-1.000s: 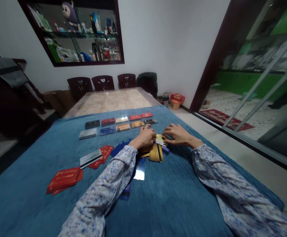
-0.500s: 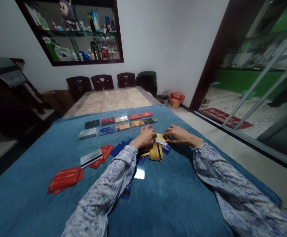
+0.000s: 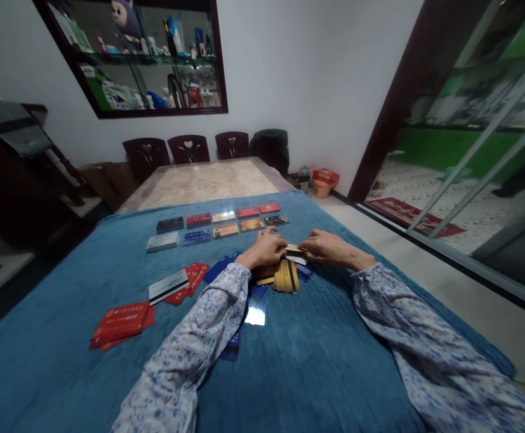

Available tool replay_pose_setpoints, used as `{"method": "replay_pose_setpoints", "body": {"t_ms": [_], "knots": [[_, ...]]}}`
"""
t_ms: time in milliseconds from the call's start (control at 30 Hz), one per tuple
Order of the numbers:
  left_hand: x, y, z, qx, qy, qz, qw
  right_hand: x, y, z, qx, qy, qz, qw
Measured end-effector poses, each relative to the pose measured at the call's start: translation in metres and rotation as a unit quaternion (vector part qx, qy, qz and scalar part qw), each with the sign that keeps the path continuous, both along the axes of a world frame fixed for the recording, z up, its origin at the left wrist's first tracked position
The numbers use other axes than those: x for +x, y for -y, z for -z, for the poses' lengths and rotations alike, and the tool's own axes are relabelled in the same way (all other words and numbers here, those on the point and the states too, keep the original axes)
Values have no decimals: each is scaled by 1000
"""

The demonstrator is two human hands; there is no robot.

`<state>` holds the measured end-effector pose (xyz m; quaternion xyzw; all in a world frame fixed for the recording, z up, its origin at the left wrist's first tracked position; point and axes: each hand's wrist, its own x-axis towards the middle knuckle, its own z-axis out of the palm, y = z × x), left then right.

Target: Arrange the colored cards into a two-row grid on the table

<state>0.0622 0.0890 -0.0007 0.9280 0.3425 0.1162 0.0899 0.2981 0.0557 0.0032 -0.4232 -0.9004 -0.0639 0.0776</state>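
Observation:
My left hand (image 3: 267, 249) is closed with its fingertips on the left edge of a pale yellow card (image 3: 293, 247). Pinched on the right edge of the same card is my right hand (image 3: 331, 248). White card edges show just below it, and I cannot tell how many cards are between the hands. Under and in front of them lie fanned gold cards (image 3: 285, 279) with a dark stripe and a blue card (image 3: 304, 272). More blue cards (image 3: 217, 269) stick out left of my left wrist, and others (image 3: 231, 347) lie partly under the forearm.
Several neat card stacks stand in two rows farther off, among them a silver one (image 3: 162, 242) and a black one (image 3: 170, 225). Loose red cards (image 3: 122, 323) and a silver card (image 3: 169, 287) lie to the left. A blue cloth (image 3: 316, 373) covers the table's near part.
The yellow card between my hands has tilted, so less of its yellow face and more of a dark band shows. Both hands stay in nearly the same place.

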Motion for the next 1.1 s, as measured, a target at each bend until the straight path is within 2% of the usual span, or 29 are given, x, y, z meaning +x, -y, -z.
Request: {"method": "replay_pose_setpoints", "body": {"t_ms": [133,467,667,900,1100], "knots": [[-1,-5,4,3,21,-13,1000,6,1,-6,-19,-6,-8,1000],[0,-12,6,4,72,-51,996,2,-2,7,75,-70,23,994],[9,-18,2,8,79,-81,994,-2,-4,17,110,-95,111,983],[15,-20,5,26,116,-113,986,-7,-2,18,114,-102,136,979],[18,-18,6,42,116,-160,979,-11,-1,17,82,-81,161,980]]}}
